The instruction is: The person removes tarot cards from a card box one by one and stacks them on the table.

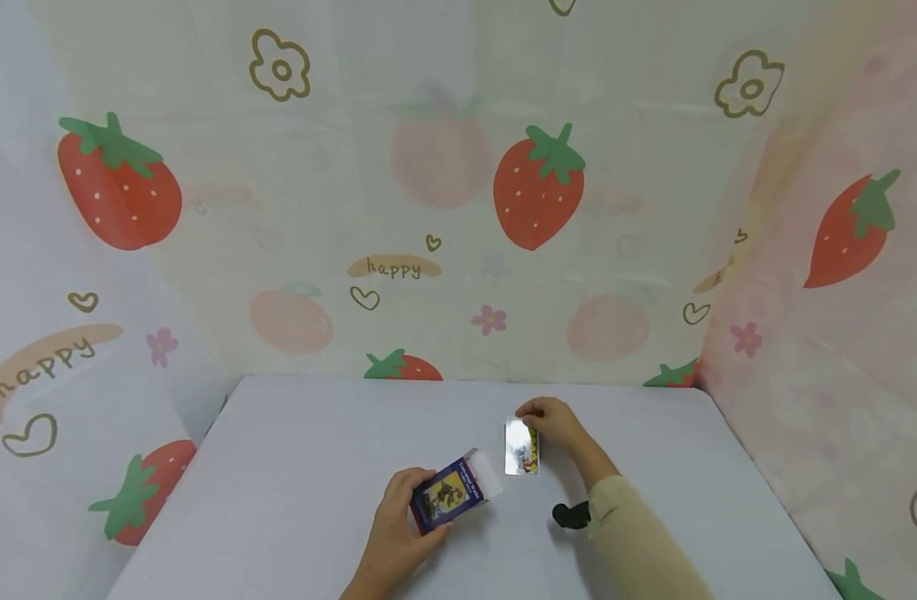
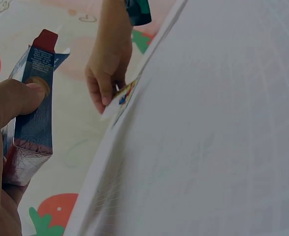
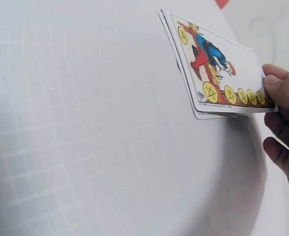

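My left hand point(image 1: 398, 529) grips a dark blue card box point(image 1: 447, 497) with a yellow picture on its front. The box tilts toward the right, and its white end flap point(image 1: 487, 475) stands out from the top end. Farther back on the right, my right hand point(image 1: 558, 423) pinches a few tarot cards point(image 3: 228, 73) at one end between thumb and fingers. The top card shows a figure in blue and red with several yellow coins. Light glares off the cards point(image 1: 518, 454) in the head view. Whether they touch the table is unclear.
Both hands are over a white-covered table point(image 1: 301, 475). Hanging cloth point(image 1: 443, 275) printed with strawberries and flowers encloses its back and sides. A black object point(image 1: 571, 516) sits at the right sleeve's cuff.
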Demonstrator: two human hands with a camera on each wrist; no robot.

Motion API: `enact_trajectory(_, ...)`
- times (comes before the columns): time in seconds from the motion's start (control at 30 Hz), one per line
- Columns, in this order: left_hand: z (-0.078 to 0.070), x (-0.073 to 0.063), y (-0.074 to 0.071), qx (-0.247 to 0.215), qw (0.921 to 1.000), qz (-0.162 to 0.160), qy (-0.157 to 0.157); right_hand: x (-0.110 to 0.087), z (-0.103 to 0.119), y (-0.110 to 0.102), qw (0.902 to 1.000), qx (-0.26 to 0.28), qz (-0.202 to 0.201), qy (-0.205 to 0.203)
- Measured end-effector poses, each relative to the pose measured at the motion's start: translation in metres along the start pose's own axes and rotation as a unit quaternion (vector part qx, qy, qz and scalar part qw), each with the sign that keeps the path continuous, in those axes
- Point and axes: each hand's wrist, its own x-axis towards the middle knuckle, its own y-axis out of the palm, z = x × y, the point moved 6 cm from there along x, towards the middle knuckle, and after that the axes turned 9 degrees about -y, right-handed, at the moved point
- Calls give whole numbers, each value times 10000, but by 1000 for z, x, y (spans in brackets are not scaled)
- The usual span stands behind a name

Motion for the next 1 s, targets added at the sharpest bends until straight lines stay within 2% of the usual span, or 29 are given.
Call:
enact_trajectory(0.2, -1, -1, 0, -131, 9997, 29, -209, 0, -8, 5, 9998, -82, 10, 190)
enact_trajectory(0.37, -2, -1, 0, -131, 9994, 77, -299, 0, -8, 7, 9996, -256, 38, 146)
enact_trajectory(1.0, -7, -1, -1, -154, 9996, 66, -221, 2, -4, 11, 9983, -535, 220, -43)
